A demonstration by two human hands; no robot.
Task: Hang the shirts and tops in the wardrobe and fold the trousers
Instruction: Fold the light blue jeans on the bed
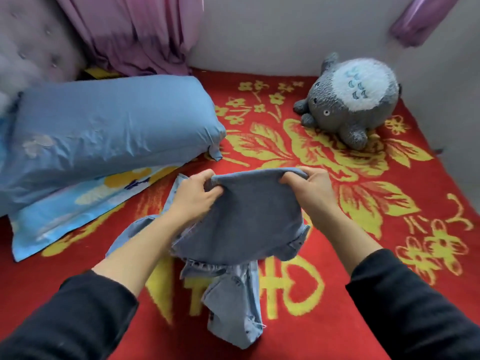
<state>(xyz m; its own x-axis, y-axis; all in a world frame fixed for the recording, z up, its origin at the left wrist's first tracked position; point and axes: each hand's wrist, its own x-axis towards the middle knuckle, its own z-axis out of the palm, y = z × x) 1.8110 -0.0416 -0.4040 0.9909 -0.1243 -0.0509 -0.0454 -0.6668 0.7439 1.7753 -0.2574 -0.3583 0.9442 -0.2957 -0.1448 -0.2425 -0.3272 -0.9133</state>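
A pair of light blue jeans (249,219) hangs over the red bed cover, held up by its top edge. My left hand (194,196) grips the left end of that edge, fingers curled round the denim. My right hand (309,190) grips the right end in the same way. The cloth is stretched between the two hands. Below them the jeans bunch up, and a frayed leg (233,307) trails down toward me onto the bed. No shirts, tops or wardrobe are in view.
The bed has a red cover with a yellow flower pattern (376,209). A blue pillow (109,131) lies at the left on a flowered pillow (85,206). A grey plush toy (355,100) sits at the far right. Pink curtains (135,32) hang behind.
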